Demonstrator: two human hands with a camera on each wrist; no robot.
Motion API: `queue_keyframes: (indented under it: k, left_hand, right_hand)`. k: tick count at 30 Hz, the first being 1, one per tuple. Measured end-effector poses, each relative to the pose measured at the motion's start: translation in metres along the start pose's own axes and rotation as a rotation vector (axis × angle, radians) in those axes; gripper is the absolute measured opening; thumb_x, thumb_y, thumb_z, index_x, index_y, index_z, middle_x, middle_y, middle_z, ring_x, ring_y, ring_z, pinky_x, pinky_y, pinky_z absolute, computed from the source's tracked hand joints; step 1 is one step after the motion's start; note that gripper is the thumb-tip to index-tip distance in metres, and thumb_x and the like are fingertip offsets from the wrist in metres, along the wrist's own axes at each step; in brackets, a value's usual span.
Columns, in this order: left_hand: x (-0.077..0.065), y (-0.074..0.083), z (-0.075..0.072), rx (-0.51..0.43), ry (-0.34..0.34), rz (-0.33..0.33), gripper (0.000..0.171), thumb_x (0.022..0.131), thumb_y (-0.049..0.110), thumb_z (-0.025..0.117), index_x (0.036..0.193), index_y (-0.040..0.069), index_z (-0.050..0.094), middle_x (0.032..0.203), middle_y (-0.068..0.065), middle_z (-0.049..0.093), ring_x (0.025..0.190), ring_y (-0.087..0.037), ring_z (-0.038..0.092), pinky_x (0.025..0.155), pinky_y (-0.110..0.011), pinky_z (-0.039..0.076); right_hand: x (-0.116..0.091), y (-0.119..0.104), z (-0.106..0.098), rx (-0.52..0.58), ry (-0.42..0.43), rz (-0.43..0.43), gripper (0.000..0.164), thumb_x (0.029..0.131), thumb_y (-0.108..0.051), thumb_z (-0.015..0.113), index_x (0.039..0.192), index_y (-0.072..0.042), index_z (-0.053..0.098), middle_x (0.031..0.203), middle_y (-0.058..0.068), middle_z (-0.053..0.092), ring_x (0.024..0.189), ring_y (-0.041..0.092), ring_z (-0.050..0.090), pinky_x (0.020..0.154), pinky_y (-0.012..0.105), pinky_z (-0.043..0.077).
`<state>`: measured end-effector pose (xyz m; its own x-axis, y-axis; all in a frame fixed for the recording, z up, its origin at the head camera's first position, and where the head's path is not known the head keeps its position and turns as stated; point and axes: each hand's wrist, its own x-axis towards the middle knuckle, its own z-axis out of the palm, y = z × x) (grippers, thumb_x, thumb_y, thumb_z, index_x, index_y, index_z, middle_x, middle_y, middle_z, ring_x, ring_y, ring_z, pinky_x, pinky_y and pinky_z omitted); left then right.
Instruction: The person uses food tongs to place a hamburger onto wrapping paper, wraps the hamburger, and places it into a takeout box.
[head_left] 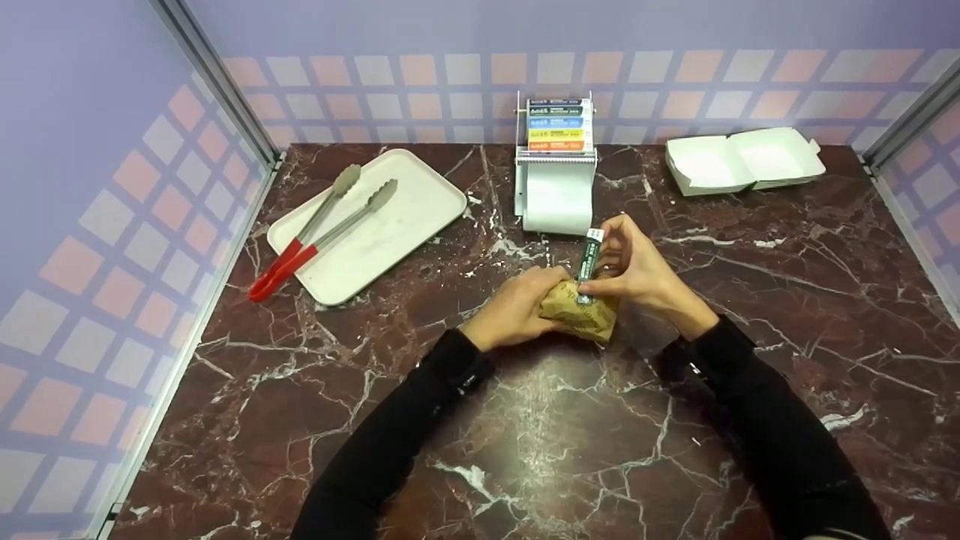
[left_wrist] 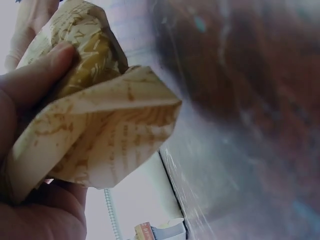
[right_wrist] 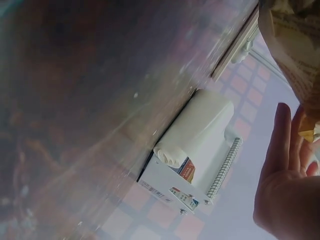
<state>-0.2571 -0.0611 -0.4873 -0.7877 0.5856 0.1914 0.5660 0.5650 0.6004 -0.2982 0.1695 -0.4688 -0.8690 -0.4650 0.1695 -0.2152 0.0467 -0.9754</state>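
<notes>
A bundle wrapped in brown printed paper (head_left: 579, 311) is gripped by my left hand (head_left: 516, 306), its thumb across the paper in the left wrist view. Folded paper (left_wrist: 120, 135) sticks out at one end of the bundle there. My right hand (head_left: 645, 274) holds a dark green label sticker (head_left: 589, 262) with a white end. The right thumb presses the sticker's lower end at the top of the bundle, while its upper end stands up by the curled fingers. In the right wrist view the right hand (right_wrist: 287, 175) is beside the wrapping paper (right_wrist: 295, 45), and the sticker is hidden.
Behind the hands stands a label dispenser (head_left: 556, 191) with several coloured label rolls and a white sheet hanging in front. Red-handled tongs (head_left: 300, 251) lie across a white tray (head_left: 405, 217) at the left. At the back right sits an opened white takeaway box (head_left: 712, 165).
</notes>
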Motion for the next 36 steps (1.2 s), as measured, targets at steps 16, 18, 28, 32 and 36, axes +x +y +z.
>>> queue_keyframes:
  k: [16, 18, 28, 32, 36]
  left_hand:
    - [-0.001, 0.003, -0.004, 0.191, 0.107, 0.162, 0.047, 0.082, 0.015, 0.085, 0.122, 0.009, 0.062, 0.119, -0.006, 0.07, 0.105, -0.021, 0.062, 0.1, -0.032, 0.055]
    - [-0.001, 0.004, -0.004, 0.207, 0.12, 0.184, 0.047, 0.082, 0.016, 0.085, 0.123, 0.009, 0.062, 0.119, -0.006, 0.07, 0.105, -0.021, 0.062, 0.1, -0.032, 0.055]
    - [-0.002, 0.007, -0.004, 0.304, 0.148, 0.247, 0.046, 0.083, 0.015, 0.084, 0.123, 0.008, 0.062, 0.118, -0.006, 0.07, 0.105, -0.02, 0.063, 0.1, -0.029, 0.056]
    - [-0.002, 0.007, -0.002, 0.351, 0.156, 0.27, 0.045, 0.084, 0.013, 0.083, 0.124, 0.007, 0.063, 0.117, -0.006, 0.069, 0.105, -0.02, 0.063, 0.098, -0.027, 0.057]
    - [-0.003, 0.006, -0.001, 0.401, 0.186, 0.296, 0.044, 0.084, 0.01, 0.082, 0.124, 0.006, 0.065, 0.114, -0.006, 0.07, 0.103, -0.02, 0.064, 0.095, -0.026, 0.058]
  right_hand:
    - [0.001, 0.0, -0.005, 0.075, -0.109, 0.123, 0.054, 0.079, 0.016, 0.075, 0.116, -0.007, 0.044, 0.093, -0.003, 0.072, 0.079, 0.01, 0.071, 0.058, 0.02, 0.058]
    - [0.0, -0.001, -0.004, 0.114, -0.094, 0.14, 0.048, 0.083, 0.013, 0.075, 0.115, -0.008, 0.045, 0.092, -0.002, 0.073, 0.077, 0.01, 0.07, 0.058, 0.019, 0.058]
    - [-0.001, -0.003, 0.003, 0.149, 0.028, 0.143, 0.04, 0.088, 0.012, 0.07, 0.114, -0.008, 0.048, 0.08, -0.004, 0.07, 0.07, 0.008, 0.065, 0.06, 0.018, 0.057]
    - [-0.002, -0.003, 0.005, 0.104, 0.036, 0.131, 0.041, 0.088, 0.011, 0.071, 0.117, -0.007, 0.048, 0.078, -0.005, 0.069, 0.069, 0.008, 0.063, 0.057, 0.017, 0.052]
    - [-0.003, -0.006, 0.009, 0.018, 0.058, 0.127, 0.04, 0.088, 0.01, 0.072, 0.118, -0.003, 0.048, 0.077, -0.005, 0.069, 0.07, 0.008, 0.063, 0.058, 0.017, 0.049]
